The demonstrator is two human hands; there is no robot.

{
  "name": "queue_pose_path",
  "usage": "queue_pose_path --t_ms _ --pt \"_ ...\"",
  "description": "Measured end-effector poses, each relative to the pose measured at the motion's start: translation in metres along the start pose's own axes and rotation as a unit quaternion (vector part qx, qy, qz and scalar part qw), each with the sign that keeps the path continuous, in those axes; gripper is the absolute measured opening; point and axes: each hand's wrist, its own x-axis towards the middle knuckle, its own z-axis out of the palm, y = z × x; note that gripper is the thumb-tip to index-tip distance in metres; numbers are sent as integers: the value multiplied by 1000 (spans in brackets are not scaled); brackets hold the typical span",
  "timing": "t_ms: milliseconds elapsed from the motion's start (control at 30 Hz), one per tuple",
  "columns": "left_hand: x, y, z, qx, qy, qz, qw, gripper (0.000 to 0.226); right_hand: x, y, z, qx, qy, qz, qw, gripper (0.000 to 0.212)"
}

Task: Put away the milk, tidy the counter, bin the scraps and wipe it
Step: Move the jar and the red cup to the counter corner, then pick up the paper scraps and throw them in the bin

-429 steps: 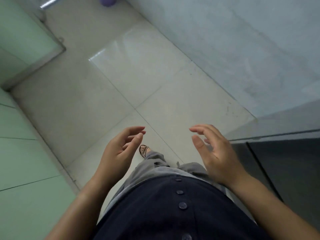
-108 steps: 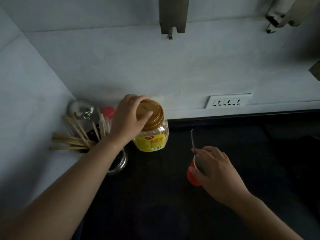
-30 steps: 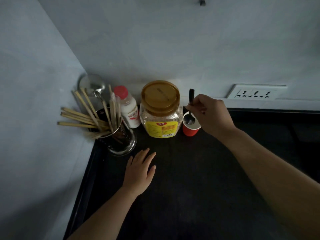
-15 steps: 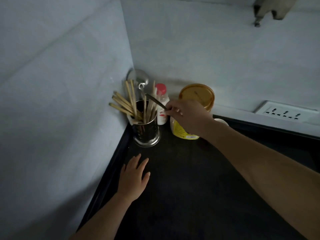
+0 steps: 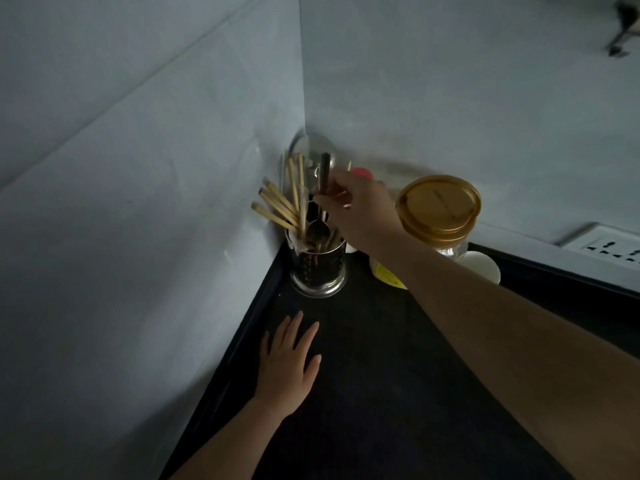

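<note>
Over the utensil holder (image 5: pixel 318 270), spoon (image 5: pixel 317 231) now upright, pinched by right hand (image 5: pixel 360 209)

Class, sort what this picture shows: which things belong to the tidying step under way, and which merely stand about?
In use: right hand pinching the spoon, its bowl at the mouth of the utensil holder; left hand flat on the counter.
Standing about: gold-lidded jar, red-capped bottle, cup, chopsticks, wall socket.
</note>
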Motion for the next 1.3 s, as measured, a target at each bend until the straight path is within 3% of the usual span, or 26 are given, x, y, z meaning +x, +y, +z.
queue_pose_path --t_ms 133,233,333,500,633,867,1067,1300 --pt "-1 0 2 1 5 -1 1000 57 -9 23 13 -6 -34 50 998 9" --pt "-1 0 3 -7 13 2 1000 56 -15 35 17 -94 -56 46 993 7" --pt "-1 0 4 -11 22 3 1000 56 -18 39 17 -109 -68 31 991 8" --pt "-1 0 4 -15 25 1 1000 56 -33 39 8 -55 -10 2 998 23" --pt "-1 0 0 -22 3 6 1000 56 -65 49 -3 -87 5 46 995 41" --pt "-10 23 -31 -107 -16 54 993 50 -168 57 -21 -88 -21 179 980 47" --pt "-69 74 -48 -209 -65 97 971 40 -294 42 -43 7 37 293 955 47" --pt "-168 137 -46 -383 -112 86 913 15 -429 17 -68 37 123 297 946 33"
